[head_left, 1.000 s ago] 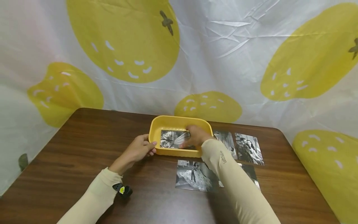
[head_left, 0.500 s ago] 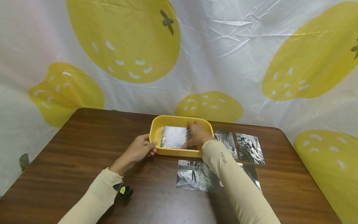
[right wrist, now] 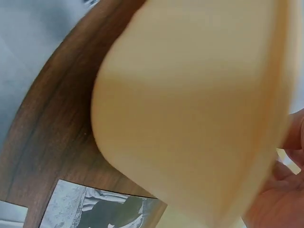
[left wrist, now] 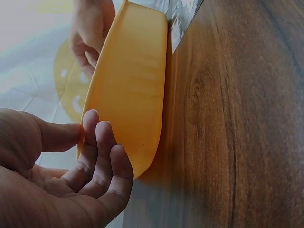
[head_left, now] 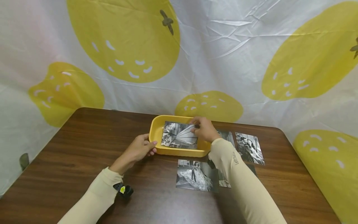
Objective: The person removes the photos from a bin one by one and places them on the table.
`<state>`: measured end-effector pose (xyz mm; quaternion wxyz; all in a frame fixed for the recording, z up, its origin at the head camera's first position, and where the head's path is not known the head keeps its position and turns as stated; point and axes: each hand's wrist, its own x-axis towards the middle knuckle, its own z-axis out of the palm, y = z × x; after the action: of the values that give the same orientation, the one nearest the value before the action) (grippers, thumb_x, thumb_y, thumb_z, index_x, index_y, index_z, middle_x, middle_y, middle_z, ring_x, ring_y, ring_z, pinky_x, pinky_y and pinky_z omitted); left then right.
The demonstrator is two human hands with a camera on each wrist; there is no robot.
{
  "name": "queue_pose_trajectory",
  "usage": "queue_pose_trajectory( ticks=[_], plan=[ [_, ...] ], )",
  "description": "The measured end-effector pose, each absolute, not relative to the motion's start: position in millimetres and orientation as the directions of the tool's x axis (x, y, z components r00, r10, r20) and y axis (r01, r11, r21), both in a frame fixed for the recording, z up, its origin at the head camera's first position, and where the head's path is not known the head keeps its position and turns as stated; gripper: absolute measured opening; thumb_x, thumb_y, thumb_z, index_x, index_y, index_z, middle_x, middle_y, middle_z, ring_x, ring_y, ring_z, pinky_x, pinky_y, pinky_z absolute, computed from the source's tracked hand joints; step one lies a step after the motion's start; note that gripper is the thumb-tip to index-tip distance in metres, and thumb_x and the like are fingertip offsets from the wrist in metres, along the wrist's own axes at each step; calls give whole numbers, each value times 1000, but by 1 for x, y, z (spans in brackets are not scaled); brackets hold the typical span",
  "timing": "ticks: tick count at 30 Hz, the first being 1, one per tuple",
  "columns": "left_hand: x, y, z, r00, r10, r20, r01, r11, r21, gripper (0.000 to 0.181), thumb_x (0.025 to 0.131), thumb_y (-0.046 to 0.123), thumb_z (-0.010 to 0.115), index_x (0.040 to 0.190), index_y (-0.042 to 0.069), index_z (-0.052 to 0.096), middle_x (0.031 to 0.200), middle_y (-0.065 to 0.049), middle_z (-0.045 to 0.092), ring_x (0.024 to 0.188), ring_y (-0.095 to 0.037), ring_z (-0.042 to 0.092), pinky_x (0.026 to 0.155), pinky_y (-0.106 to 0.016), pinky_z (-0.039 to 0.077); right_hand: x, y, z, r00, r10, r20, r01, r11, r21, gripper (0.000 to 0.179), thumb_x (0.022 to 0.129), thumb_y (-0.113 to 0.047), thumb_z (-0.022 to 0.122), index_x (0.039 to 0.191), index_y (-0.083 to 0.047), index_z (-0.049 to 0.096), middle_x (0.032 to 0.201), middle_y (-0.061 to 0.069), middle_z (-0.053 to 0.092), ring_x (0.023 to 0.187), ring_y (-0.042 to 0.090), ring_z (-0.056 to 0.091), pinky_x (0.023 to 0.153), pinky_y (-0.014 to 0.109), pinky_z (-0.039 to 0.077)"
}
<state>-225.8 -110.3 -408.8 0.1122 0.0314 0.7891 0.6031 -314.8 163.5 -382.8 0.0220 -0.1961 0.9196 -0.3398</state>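
A yellow plastic box (head_left: pixel 179 152) with rounded corners stands on the table. My left hand (head_left: pixel 138 149) pinches its rim at the near left corner; in the left wrist view the thumb lies on one side of the rim (left wrist: pixel 84 107) and curled fingers on the outer wall. Over the box my right hand (head_left: pixel 206 130) holds a black-and-white photo (head_left: pixel 179 135) by its right end. The photo lies tilted within the box, raised at the far side. In the right wrist view the box's outer wall (right wrist: pixel 175 118) hides most of that hand (right wrist: pixel 280 199) and the photo.
Several more black-and-white photos lie on the brown wooden table (head_left: pixel 92 155): one in front of the box (head_left: pixel 195 175), others to its right, such as a couple's photo (head_left: pixel 250 148). The right sleeve partly covers some. A lemon-print curtain (head_left: pixel 134 93) hangs behind the table.
The photo in the box tilted up, flashed with glare, and now sits higher and slightly right. My right hand has risen and shifted right with it. The left hand has stayed at the rim.
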Motion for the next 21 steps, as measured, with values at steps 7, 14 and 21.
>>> queue_pose_trajectory(
  ticks=[7, 14, 21],
  plan=[
    [-226, -112, -409, -975, 181, -127, -75, 267, 961, 40, 106, 7, 52, 138, -15, 43, 84, -17, 69, 70, -17, 63, 71, -34, 56, -310, 171, -368, -934, -354, 37, -287, 688, -667, 25, 92, 0, 70, 116, 4, 69, 118, 24, 64, 109, 37, 59, 93, 47, 51],
    [-228, -112, -408, -974, 181, -134, -79, 282, 956, 40, 106, 7, 51, 138, -15, 43, 83, -15, 69, 69, -15, 61, 70, -32, 55, -307, 185, -355, -953, -303, 8, -222, 678, -701, 27, 95, -3, 69, 121, 4, 67, 121, 24, 62, 107, 34, 56, 83, 39, 51],
    [-229, -111, -409, -974, 179, -141, -87, 283, 955, 40, 106, 7, 51, 139, -14, 43, 83, -14, 69, 71, -16, 62, 71, -32, 55, -308, 212, -347, -971, -237, 33, -174, 606, -776, 29, 94, 2, 68, 121, 10, 65, 113, 26, 64, 91, 24, 59, 71, 26, 52]
  ],
)
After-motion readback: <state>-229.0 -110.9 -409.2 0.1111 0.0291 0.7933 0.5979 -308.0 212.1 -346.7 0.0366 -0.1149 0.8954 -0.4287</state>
